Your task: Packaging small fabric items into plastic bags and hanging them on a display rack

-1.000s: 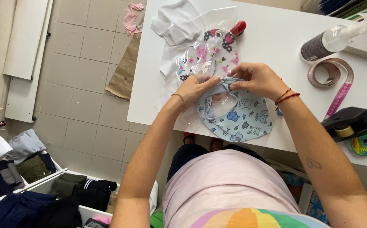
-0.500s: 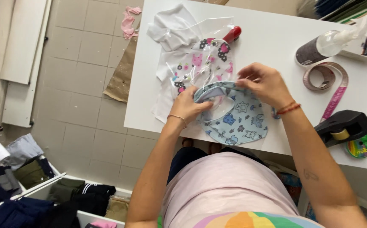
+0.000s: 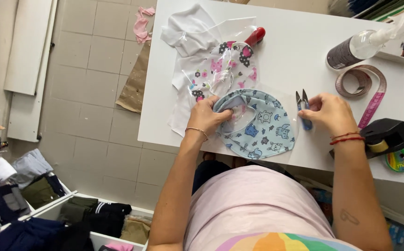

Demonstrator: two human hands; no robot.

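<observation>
The left hand (image 3: 207, 115) lies on the left edge of a light blue baby bib (image 3: 261, 126) printed with small animals, its fingers (image 3: 224, 114) curled together and pinching the bib's folded upper rim. The bib rests flat near the front edge of the white counter (image 3: 295, 42), inside or under a clear plastic sleeve; which of the two cannot be told. At three o'clock from the bib, the right hand (image 3: 333, 113) holds blue thread snips (image 3: 303, 108), fingers closed around the handle, the two short blades pointing toward twelve o'clock and standing slightly apart. The snips sit just beside the bib's right edge, not touching it as far as can be seen.

At eleven o'clock from the bib lies a second bib (image 3: 230, 65), white with pink and black flowers and butterflies, partly under a clear plastic bag (image 3: 211, 42), with white cloth (image 3: 183, 32) beyond it. A red-handled tool (image 3: 256, 35) pokes out at twelve o'clock. At one to two o'clock from the right hand lie a spray bottle (image 3: 357, 46) on its side and a loosely coiled pink tape measure (image 3: 364, 86). At four o'clock from that hand stands a black tape dispenser (image 3: 388, 135), a green tape roll (image 3: 402, 159) just beside it
</observation>
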